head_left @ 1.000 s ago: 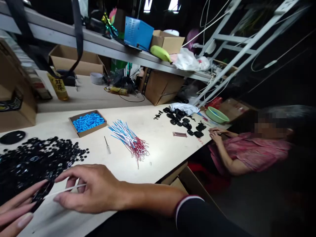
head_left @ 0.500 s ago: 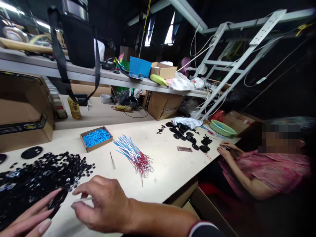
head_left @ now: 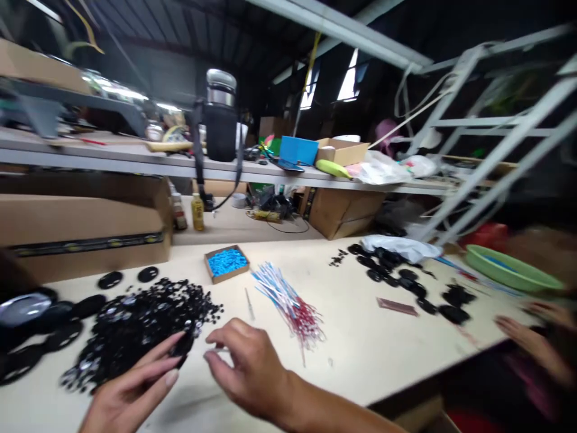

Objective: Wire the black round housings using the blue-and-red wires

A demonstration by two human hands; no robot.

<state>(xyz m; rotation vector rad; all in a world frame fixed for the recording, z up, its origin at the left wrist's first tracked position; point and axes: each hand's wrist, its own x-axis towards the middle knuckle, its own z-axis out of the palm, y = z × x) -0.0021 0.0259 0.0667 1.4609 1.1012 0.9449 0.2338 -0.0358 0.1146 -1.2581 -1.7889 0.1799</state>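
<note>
My left hand (head_left: pixel 137 385) grips a glossy black plastic part (head_left: pixel 184 346) between thumb and fingers. It is held beside a heap of small black ring-like pieces (head_left: pixel 135 331). Just to its right, my right hand (head_left: pixel 252 364) is closed in a pinch on a thin whitish strip (head_left: pixel 220 349), mostly hidden by the fingers. Beyond that hand lies a bundle of blue, white and dark red wires (head_left: pixel 288 300). A slim screwdriver-like tool (head_left: pixel 249 304) rests left of the wires. Behind it stands a shallow carton of blue pieces (head_left: pixel 211 276).
Larger black discs (head_left: pixel 90 305) lie at the left. More black parts (head_left: pixel 406 282), a brownish bar (head_left: pixel 396 307) and a green basin (head_left: pixel 514 282) are on the right. A co-worker's hands (head_left: pixel 527 340) rest at the table edge. A loaded shelf (head_left: pixel 279 174) spans the back.
The view has swung left, so the table things sit further right. Both hands keep their hold, side by side. The co-worker is now mostly out of view.
</note>
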